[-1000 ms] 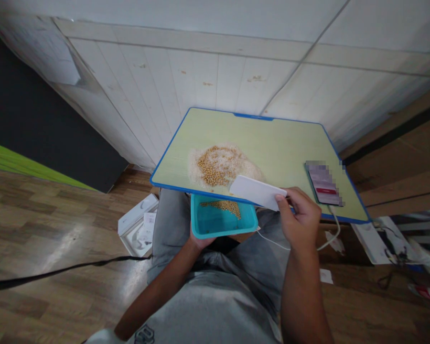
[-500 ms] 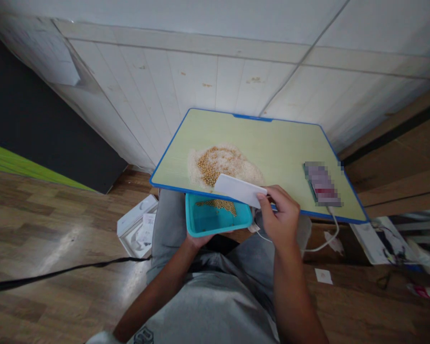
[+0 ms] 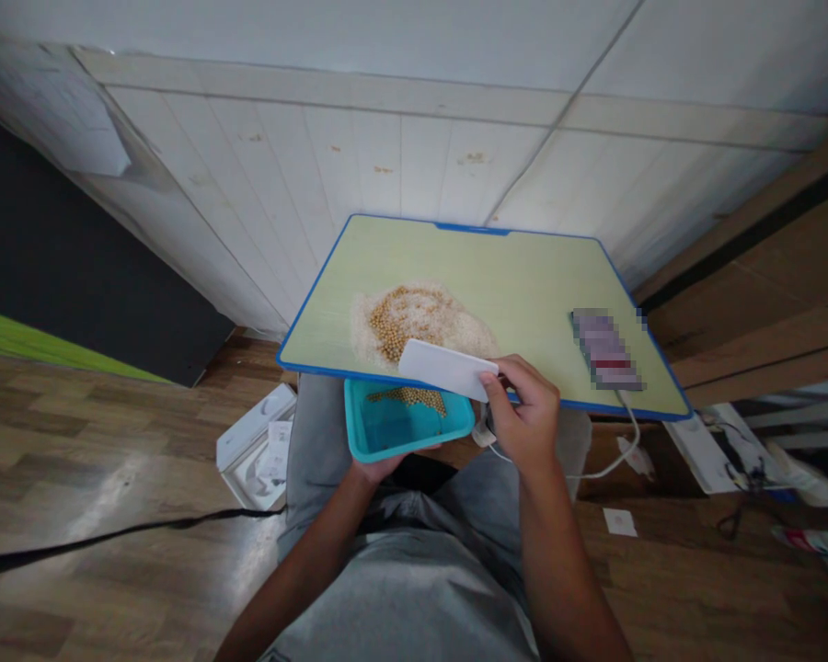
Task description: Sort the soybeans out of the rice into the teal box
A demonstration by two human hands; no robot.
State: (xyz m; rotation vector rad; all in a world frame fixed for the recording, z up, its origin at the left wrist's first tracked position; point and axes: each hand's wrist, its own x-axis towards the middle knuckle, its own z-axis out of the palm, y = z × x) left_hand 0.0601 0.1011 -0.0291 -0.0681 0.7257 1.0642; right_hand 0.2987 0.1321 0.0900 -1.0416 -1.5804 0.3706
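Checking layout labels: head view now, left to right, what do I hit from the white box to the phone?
White box → bin → right hand → phone.

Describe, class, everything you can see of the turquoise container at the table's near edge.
The turquoise container is a rectangular tub with rounded corners, a plain rim and smooth walls, seemingly plastic. It is open-topped, with yellowish beans lying towards its far side. The near edge of the table hides its far part; whether they touch is unclear. The left hand supports it from beneath.
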